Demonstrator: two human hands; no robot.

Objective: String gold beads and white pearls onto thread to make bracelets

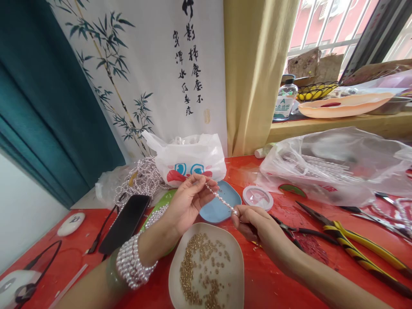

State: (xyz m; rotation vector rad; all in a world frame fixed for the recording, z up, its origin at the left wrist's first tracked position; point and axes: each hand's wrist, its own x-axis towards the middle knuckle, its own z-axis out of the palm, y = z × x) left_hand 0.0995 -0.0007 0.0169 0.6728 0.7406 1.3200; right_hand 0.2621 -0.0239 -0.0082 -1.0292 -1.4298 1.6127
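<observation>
A short strand of pearly beads (222,199) stretches between my two hands above the plates. My left hand (191,197) pinches its upper left end between thumb and forefinger, with the other fingers loosely curled. My right hand (254,221) grips the lower right end near its fingertips. Directly below lies a beige dish (236,266) with many small gold beads (189,262) in it. Behind the strand is a blue plate (209,213), partly covered by my left hand. Wound around my left wrist are several rows of pearly beads (131,262), beside a green bangle (112,274).
Left are a black phone (125,223), a heap of bead strings (144,178) and a green dish (165,197). A white printed bag (206,150) stands behind. Yellow-black pliers (350,244), a round lid (257,198), scissors (383,219) and a clear bag (322,150) lie right.
</observation>
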